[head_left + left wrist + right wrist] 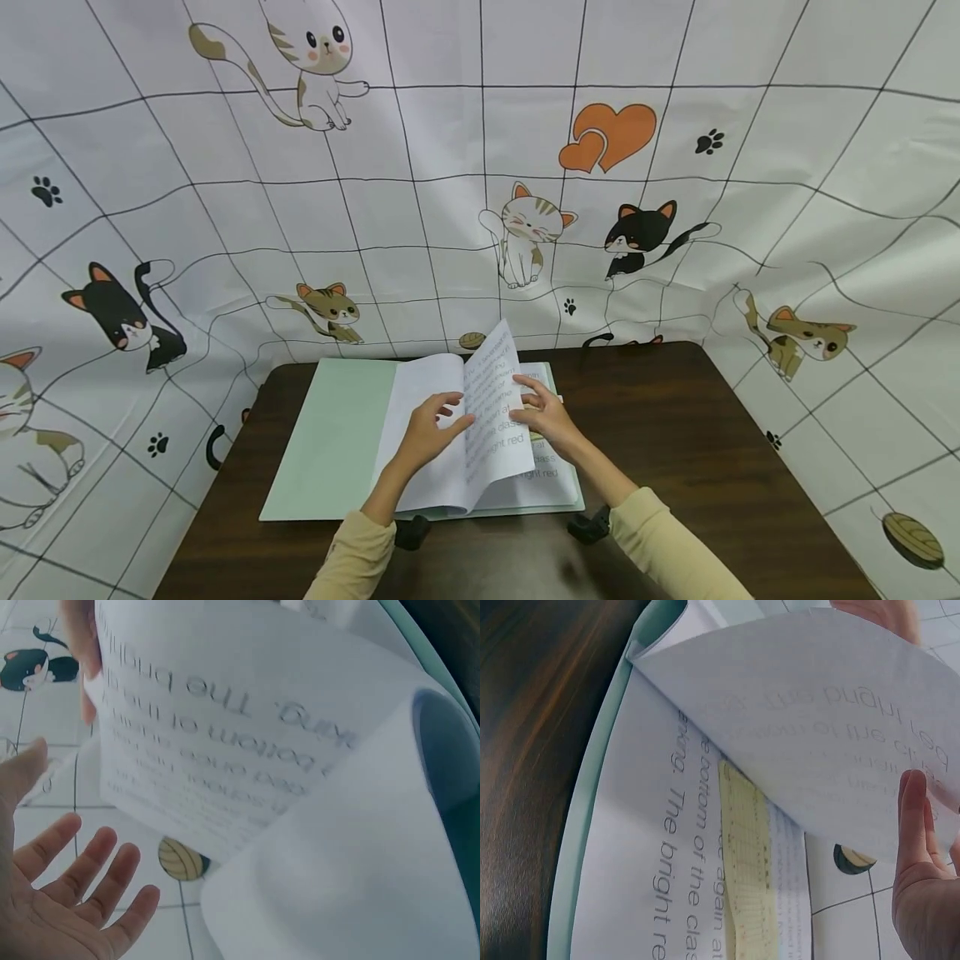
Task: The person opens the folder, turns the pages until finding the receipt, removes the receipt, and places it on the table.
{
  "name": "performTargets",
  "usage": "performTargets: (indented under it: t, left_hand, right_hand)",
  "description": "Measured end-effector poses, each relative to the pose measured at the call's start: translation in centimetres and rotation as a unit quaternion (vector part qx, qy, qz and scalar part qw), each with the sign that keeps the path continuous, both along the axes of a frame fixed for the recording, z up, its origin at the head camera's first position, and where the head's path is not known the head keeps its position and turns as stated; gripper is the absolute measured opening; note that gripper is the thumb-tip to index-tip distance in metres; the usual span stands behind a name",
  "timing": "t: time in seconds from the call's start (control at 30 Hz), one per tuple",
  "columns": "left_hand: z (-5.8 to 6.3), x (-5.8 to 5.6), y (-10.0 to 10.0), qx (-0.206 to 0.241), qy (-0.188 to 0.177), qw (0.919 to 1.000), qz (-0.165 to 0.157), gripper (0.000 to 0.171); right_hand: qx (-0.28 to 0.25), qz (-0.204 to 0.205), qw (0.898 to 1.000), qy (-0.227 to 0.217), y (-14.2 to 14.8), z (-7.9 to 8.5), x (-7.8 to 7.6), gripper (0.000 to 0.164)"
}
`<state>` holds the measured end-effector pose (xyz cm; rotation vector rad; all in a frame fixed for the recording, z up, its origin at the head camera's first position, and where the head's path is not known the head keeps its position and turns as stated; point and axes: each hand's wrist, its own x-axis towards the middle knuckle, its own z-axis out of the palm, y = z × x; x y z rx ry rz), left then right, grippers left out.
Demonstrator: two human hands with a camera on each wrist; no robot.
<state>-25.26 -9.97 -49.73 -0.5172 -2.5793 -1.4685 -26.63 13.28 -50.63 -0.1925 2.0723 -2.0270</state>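
A mint-green folder [330, 450] lies spread on the table, with white sheets of large print inside. One printed page [495, 425] stands lifted and curved, mid-turn. At its outer edge my right hand [551, 419] pinches it between thumb and fingers; the right wrist view shows the page's back [780, 682] beside that hand [926, 892]. My left hand [429, 429] hovers over the left sheet [442, 475], thumb and fingers spread and holding nothing. In the left wrist view the left hand [67, 900] is apart from the page [225, 712].
Beneath the raised page, a yellow strip [750, 855] with fine printing lies on another printed sheet [637, 840]. The dark wooden table [645, 433] meets a white cat-patterned sheet [450, 217] at the back and sides. Two black objects [411, 532] sit near the wrists.
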Motion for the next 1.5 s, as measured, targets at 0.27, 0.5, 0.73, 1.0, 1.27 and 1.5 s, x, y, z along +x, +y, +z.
performTargets:
  t: [0.27,0.5,0.73,1.0,1.27,1.5]
  left_hand:
    - [1.5,0.4,2.1,-0.014,-0.039,0.9969,-0.066,0.067]
    - [2.1,0.5,3.4,-0.037,-0.042,0.994,-0.094,0.075]
    - [2.4,0.6,3.8,-0.046,-0.048,0.9936,-0.092,0.077]
    - [2.3,0.6,3.7,-0.07,-0.038,0.9918,-0.1,0.078]
    - [2.8,0.8,3.6,-0.089,-0.039,0.9906,-0.096,0.078]
    - [2.9,0.8,3.4,-0.108,-0.012,0.9897,-0.094,0.077]
  right_hand:
    - [-0.001,0.009,1.0,0.013,-0.6,0.7,0.4,0.064]
    - [0.005,0.012,1.0,0.012,-1.3,1.4,0.8,0.066]
    - [-0.016,0.027,0.999,0.006,-1.7,1.5,0.9,0.068]
    - [-0.003,0.041,0.999,0.03,-2.0,1.9,1.2,0.068]
    - [-0.005,0.05,0.998,0.025,-2.4,1.9,1.4,0.07]
    - [-0.003,0.061,0.998,0.025,-2.6,2.0,1.5,0.07]
